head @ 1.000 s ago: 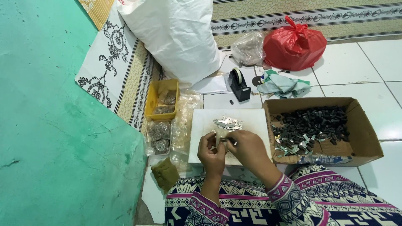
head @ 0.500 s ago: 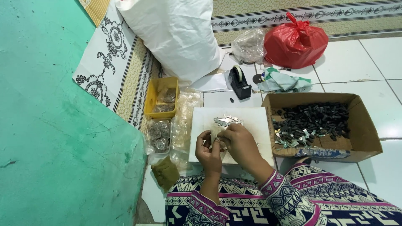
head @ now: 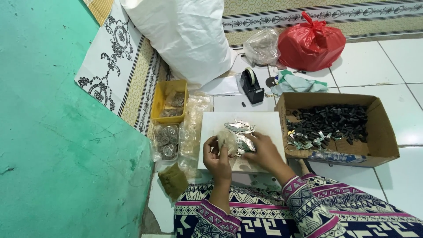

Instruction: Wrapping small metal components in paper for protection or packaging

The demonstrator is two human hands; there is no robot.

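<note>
My left hand (head: 217, 156) and my right hand (head: 263, 152) meet over a white board (head: 269, 123) on the floor. Between them they grip a small clear plastic bag (head: 229, 142) with silvery foil pieces in it. The left hand pinches the bag's left side, the right hand holds its right side. A small heap of shiny foil pieces (head: 239, 128) lies on the board just beyond the fingers.
A cardboard box (head: 382, 132) of dark small pieces and foil scraps stands to the right. A yellow tray (head: 161, 100) and clear packets (head: 165, 140) lie left. Farther off are a black tape dispenser (head: 252, 85), a red bag (head: 311, 42), a big white sack (head: 185, 35) and a green wall (head: 48, 132).
Both hands have stayed over the board and shifted slightly with the small bag; the view has moved a little.
</note>
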